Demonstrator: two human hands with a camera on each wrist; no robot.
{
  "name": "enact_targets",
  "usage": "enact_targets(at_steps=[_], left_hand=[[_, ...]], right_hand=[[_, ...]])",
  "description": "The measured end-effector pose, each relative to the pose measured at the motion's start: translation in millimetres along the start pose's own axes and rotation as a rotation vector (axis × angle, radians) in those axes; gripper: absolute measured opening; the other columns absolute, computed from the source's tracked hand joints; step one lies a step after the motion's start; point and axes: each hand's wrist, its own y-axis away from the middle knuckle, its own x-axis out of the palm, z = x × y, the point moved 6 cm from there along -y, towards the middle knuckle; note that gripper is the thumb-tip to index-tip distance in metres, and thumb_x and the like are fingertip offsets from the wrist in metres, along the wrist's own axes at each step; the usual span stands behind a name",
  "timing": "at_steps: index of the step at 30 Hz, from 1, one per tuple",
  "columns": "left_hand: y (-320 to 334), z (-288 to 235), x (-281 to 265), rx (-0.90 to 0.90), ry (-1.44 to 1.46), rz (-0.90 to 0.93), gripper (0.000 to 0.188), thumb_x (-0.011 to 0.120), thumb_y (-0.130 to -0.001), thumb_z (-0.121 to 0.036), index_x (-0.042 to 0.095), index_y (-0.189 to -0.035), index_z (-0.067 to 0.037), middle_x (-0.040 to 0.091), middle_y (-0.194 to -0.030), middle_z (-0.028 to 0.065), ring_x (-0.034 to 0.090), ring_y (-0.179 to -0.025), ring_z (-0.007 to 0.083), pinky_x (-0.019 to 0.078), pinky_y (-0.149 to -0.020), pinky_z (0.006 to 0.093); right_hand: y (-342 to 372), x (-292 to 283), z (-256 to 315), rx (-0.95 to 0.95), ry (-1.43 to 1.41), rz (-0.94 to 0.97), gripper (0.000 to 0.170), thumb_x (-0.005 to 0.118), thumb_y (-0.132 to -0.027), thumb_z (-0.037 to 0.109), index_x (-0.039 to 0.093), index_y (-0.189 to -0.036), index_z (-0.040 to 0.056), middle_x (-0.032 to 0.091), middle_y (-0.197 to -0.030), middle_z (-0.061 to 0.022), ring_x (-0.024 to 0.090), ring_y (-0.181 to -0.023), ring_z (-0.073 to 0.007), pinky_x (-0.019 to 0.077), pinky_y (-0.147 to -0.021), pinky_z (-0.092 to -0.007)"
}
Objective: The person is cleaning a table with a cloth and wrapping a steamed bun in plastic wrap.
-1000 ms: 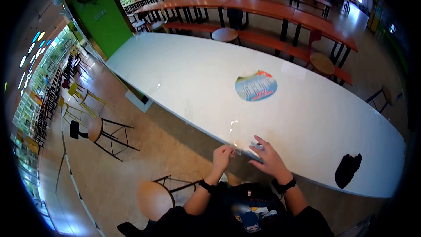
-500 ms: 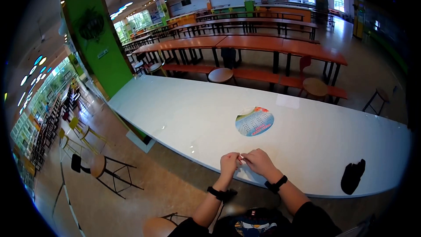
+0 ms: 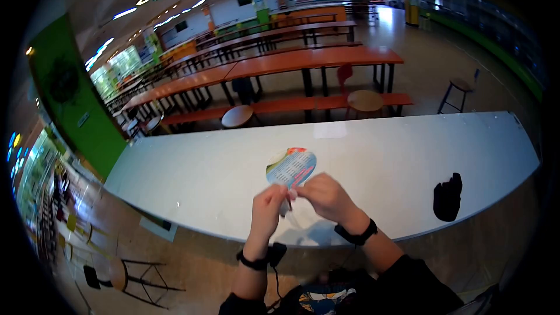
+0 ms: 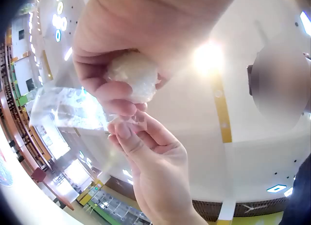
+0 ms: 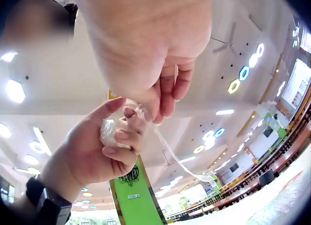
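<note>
One whitish bundle point(image 4: 133, 74), partly hidden

Above the table point(image 3: 385, 157), the left hand point(image 3: 267, 209) grips the bundle, its contents unclear; the right hand point(image 3: 326, 196) pinches clear film point(image 4: 68, 108), partly lost in glare. One printed card point(image 3: 290, 166) and one black item point(image 3: 447, 199), too dark to identify, lie there.

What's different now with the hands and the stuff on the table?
The right hand had its fingers spread; now it pinches clear, thin plastic film. That hand has met the left hand, and both appear farther over the long white table, nearer the rounded, multicoloured printed sheet. That sheet and the black cloth-like item stayed put.
</note>
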Motion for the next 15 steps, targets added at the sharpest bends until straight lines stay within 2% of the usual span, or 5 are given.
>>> enact_targets(at_steps=[3,7,11,14,15], left_hand=[[22,22,15,-0.161,-0.098,0.057,0.038,0.055,-0.097,-0.030,0.064,-0.075,-0.001,0.062,-0.066,0.0040,0.056,-0.055,0.0090,0.0407,-0.049,0.0217],[38,55,49,-0.422,0.006,0.244,0.032,0.056,-0.097,-0.032,0.071,-0.091,-0.005,0.060,-0.066,-0.0013,0.050,-0.052,0.0048,0.0352,-0.045,0.0200],[43,66,86,-0.479,0.116,0.349,0.033,0.051,-0.099,-0.028,0.065,-0.107,0.001,0.061,-0.070,0.0032,0.056,-0.057,0.0093,0.0389,-0.049,0.0212],[38,88,92,-0.246,-0.077,0.262,0.035,0.056,-0.098,-0.027,0.062,-0.119,-0.001,0.060,-0.071,0.0023,0.055,-0.062,0.0072,0.0389,-0.050,0.0211],[35,76,86,-0.294,-0.244,0.200,0.037,0.059,-0.096,-0.025,0.058,-0.125,-0.002,0.059,-0.076,0.0013,0.054,-0.066,0.0072,0.0413,-0.054,0.0208]], right_hand=[[31,-12,6,0.023,0.080,0.031,0.030,0.060,-0.071,-0.003,0.068,-0.101,0.0013,0.061,-0.079,-0.0086,0.059,-0.077,-0.0253,0.0477,-0.074,-0.0356],[68,-29,-2,0.145,0.219,0.051,0.028,0.059,-0.071,-0.002,0.068,-0.098,0.0008,0.061,-0.079,-0.0074,0.060,-0.078,-0.0237,0.0479,-0.074,-0.0350],[82,-50,-10,0.249,0.315,-0.011,0.027,0.065,-0.068,-0.006,0.070,-0.093,0.0017,0.062,-0.078,-0.0085,0.059,-0.074,-0.0249,0.0484,-0.070,-0.0364],[99,-70,-22,0.329,0.408,-0.208,0.023,0.066,-0.069,-0.007,0.070,-0.090,0.0016,0.061,-0.078,-0.0099,0.059,-0.075,-0.0275,0.0486,-0.069,-0.0382],[101,-81,-28,0.410,0.470,-0.242,0.020,0.066,-0.072,-0.007,0.071,-0.089,0.0020,0.061,-0.078,-0.0117,0.059,-0.076,-0.0301,0.0485,-0.068,-0.0388]])
